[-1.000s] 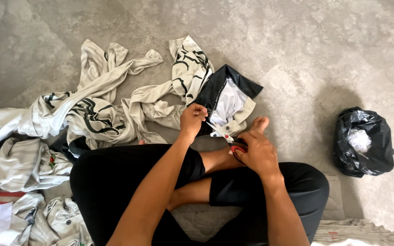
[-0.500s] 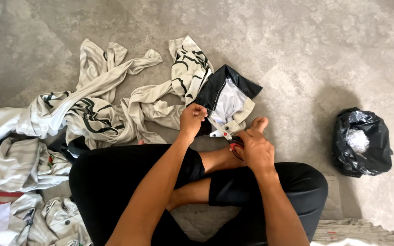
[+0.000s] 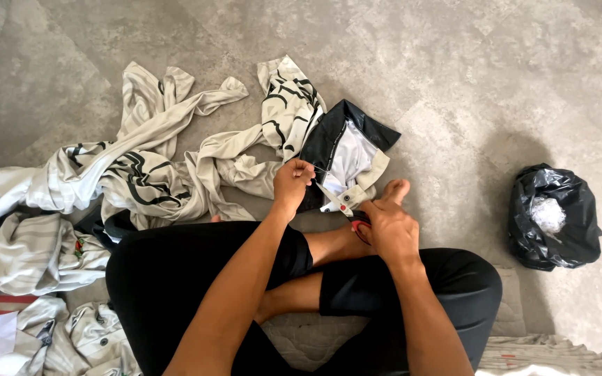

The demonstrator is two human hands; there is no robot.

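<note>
A person is seen from above, seated cross-legged on the grey floor, with a black-and-cream garment spread just in front of the knees. A thin thread at the garment's inner edge is pinched between the closed fingers of the left hand and drawn taut. A small pair of scissors with red handles is gripped in the right hand, the fingers curled shut around the handles and the thumb raised; the blades are pointed towards the thread, just beside the garment's cream hem. Whether the blades are open or closed cannot be told.

As a judgement, the trimming of this piece appears to be under way: the thread is held ready and not seen severed. To the left, a heap of cream printed garments is strewn over the floor, and more folded pieces lie near the left knee, so a good deal seems left to be handled. A black plastic bag with white scraps inside stands well apart to the right.
</note>
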